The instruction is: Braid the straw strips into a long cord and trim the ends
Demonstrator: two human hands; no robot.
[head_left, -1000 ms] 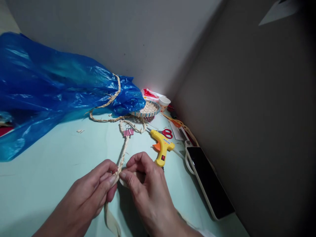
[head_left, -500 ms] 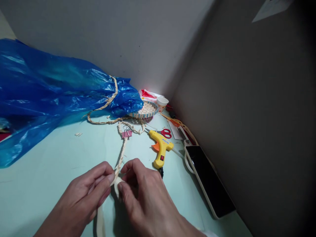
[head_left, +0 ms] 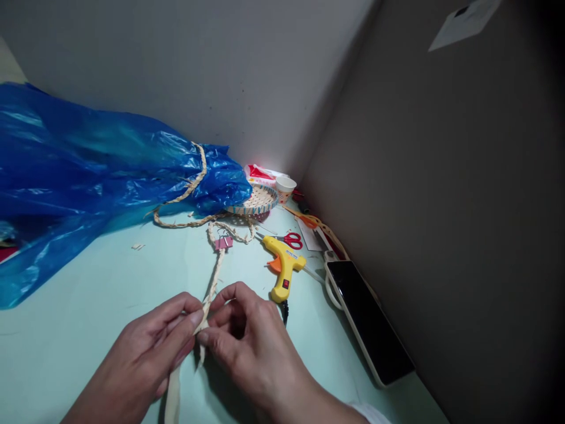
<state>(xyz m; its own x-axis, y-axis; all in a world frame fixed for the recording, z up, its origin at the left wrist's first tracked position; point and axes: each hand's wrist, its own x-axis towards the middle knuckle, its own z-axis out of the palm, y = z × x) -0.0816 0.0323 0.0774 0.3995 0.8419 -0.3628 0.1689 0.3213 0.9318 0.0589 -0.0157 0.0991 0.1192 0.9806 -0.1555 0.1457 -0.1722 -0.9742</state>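
A pale braided cord [head_left: 214,277] runs from a pink binder clip [head_left: 223,242] down to my two hands. My left hand [head_left: 163,341] pinches the lower end of the braid between thumb and forefinger. A long flat strand [head_left: 173,397] hangs below that hand toward the front edge. Close on the right, my right hand [head_left: 253,338] is closed, its thumb and fingers pinching a strand at the braid's end. A short loose strand tip [head_left: 202,355] sticks down between the hands.
A yellow glue gun [head_left: 286,268], red-handled scissors [head_left: 292,240] and a black-screened phone [head_left: 371,321] lie to the right. A blue plastic bag [head_left: 110,159] tied with braided cord is at the left. Behind stand a woven basket [head_left: 260,203] and a paper cup [head_left: 286,187].
My right hand has moved slightly left, closer to my left hand, drawing its strand in against the braid. My left hand keeps its pinch. The view has shifted slightly.
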